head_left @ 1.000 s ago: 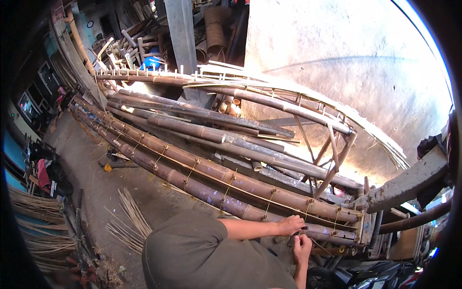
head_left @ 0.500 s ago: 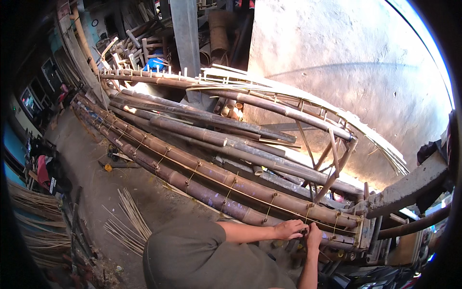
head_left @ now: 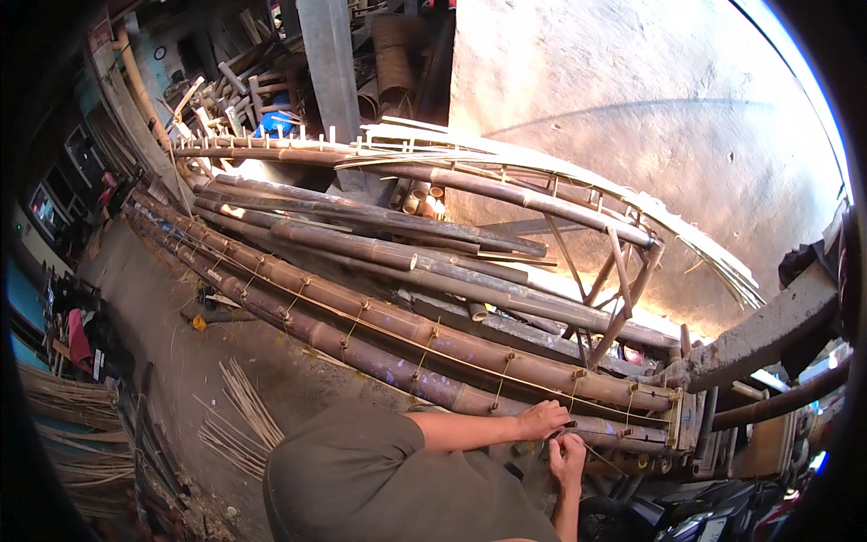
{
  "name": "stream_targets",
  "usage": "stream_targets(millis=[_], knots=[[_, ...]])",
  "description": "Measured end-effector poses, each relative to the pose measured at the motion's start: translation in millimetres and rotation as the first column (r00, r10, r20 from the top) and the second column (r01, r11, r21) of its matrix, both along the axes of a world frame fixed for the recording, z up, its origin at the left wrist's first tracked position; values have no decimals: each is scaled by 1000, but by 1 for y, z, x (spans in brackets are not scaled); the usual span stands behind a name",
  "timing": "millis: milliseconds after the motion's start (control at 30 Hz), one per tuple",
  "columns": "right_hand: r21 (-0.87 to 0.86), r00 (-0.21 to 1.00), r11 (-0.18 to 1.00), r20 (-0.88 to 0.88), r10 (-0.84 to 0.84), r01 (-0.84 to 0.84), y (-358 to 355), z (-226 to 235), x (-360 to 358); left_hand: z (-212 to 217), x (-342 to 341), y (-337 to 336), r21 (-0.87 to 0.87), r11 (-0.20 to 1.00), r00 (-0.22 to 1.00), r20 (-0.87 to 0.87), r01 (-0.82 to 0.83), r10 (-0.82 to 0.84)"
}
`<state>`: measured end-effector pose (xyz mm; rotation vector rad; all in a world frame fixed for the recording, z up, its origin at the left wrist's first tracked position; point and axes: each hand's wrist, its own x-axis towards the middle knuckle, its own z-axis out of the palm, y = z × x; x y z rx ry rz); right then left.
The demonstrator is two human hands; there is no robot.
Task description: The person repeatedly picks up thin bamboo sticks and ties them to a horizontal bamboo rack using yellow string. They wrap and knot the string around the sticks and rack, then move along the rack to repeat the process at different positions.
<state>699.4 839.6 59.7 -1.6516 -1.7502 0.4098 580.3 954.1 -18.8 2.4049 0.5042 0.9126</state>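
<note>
My left hand (head_left: 542, 420) rests at the nearer of two long bamboo poles (head_left: 388, 366), its fingers bent together over a small dark peg or knot. What it grips is hidden. Just below it my right hand (head_left: 567, 458) is closed too, held at the pole's near side. From around its fingers a thin strand (head_left: 605, 459) runs off toward the lower right. Yellowish cord is strung in a zigzag between pegs on the nearer pole and the farther bamboo pole (head_left: 452, 343). A wooden end block (head_left: 686, 422) joins both poles at the right.
Loose bamboo poles (head_left: 361, 246) lie behind the frame. A bamboo rack (head_left: 524, 200) carrying pale split strips (head_left: 578, 172) stands by the wall. A bundle of thin sticks (head_left: 242, 411) lies on the floor at left. A parked motorbike (head_left: 704, 517) is at lower right, and a concrete beam (head_left: 768, 348) juts in.
My right hand has dropped down and slightly left, away from the pole's top. My left hand has shifted slightly up and left. The whole view has moved a little.
</note>
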Motion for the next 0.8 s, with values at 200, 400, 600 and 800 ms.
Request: stream_targets(millis=[200, 400, 600, 800], knots=[[-376, 987, 913, -73, 144, -161, 55, 41, 35, -7, 3, 4, 0, 1000, 998, 62, -7, 7], [-224, 980, 974, 191, 62, -18, 83, -44, 93, -4, 7, 11, 176, 980, 990, 95, 88, -106], [-75, 911, 928, 231, -341, 366, 36, -48, 39, 17, 3, 6, -68, 997, 998, 58, 40, -36], [72, 923, 943, 196, -332, 324, -27, -21, -17, 16, 6, 7, -74, 995, 996, 60, 67, -63]])
